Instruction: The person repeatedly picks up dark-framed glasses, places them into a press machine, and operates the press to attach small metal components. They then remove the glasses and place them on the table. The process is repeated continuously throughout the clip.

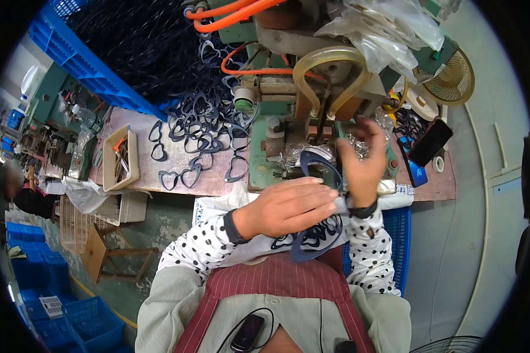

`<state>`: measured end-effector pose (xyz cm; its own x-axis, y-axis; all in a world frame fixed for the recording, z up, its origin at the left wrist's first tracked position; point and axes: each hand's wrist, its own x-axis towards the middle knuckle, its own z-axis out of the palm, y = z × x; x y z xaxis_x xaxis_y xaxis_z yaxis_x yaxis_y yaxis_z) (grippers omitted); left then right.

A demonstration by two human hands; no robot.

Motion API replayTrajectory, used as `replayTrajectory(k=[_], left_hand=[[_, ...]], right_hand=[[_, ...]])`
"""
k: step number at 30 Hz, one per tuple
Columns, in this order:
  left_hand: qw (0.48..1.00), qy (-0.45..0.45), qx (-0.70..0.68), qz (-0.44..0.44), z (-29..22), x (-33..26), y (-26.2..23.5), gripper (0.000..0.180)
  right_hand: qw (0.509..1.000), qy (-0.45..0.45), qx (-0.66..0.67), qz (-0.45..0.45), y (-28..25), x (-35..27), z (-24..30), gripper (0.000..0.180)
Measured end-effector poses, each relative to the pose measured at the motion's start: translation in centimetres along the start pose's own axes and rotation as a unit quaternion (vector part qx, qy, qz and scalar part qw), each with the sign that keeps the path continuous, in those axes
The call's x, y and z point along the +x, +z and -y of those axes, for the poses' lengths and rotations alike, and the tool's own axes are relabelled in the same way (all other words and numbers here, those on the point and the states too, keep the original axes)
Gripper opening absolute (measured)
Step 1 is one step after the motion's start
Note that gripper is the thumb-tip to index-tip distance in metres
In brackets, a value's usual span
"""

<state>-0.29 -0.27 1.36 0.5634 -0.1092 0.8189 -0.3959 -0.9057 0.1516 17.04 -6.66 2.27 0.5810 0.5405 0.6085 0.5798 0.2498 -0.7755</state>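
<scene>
My left hand [288, 206] is closed over a dark blue heart-shaped glasses frame [315, 165] just in front of a green bench machine [288, 135]. More dark blue frames [312, 241] hang below that hand, in my lap. My right hand [362, 162] is raised beside the machine's head, fingers spread and slightly curled, with small silvery metal parts [356, 147] lying just behind it; whether it pinches anything is hidden. Both sleeves are white with black dots.
Loose heart-shaped frames [200, 135] lie scattered on the wooden bench [176, 182] at left. A big blue crate [106, 76] heaped with dark frames stands behind. A small tray [121, 159] of tools, orange hoses [235, 12], a phone [430, 141], a fan [453, 79] surround the machine.
</scene>
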Motion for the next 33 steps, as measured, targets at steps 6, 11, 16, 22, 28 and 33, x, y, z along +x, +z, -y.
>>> replayTrajectory(k=[6, 11, 16, 22, 28, 33], left_hand=[[1.000, -0.022, -0.008, 0.003, 0.6, 0.0, 1.4, 0.031], [0.999, -0.035, -0.009, 0.001, 0.4, -0.4, 1.5, 0.032], [0.999, -0.039, -0.003, -0.002, 0.4, -0.4, 1.6, 0.032], [1.000, -0.024, -0.006, -0.005, 0.5, -0.4, 1.7, 0.030], [0.999, -0.036, -0.018, 0.013, 0.6, -0.9, 1.4, 0.030], [0.999, -0.029, 0.026, 0.008, 0.0, -1.5, 2.1, 0.035]], right_hand=[[0.960, 0.131, -0.243, -0.044, -8.8, -0.5, -10.7, 0.031], [0.966, 0.165, -0.190, 0.058, -10.3, -2.2, -11.5, 0.038], [0.841, -0.110, -0.429, 0.310, -9.9, -5.2, -6.3, 0.078], [0.827, -0.163, -0.441, 0.308, -10.7, -7.5, -7.7, 0.081], [0.943, 0.048, -0.238, 0.227, -9.2, -6.4, -4.2, 0.051], [0.838, 0.313, 0.302, 0.330, -7.4, -7.8, 0.6, 0.025]])
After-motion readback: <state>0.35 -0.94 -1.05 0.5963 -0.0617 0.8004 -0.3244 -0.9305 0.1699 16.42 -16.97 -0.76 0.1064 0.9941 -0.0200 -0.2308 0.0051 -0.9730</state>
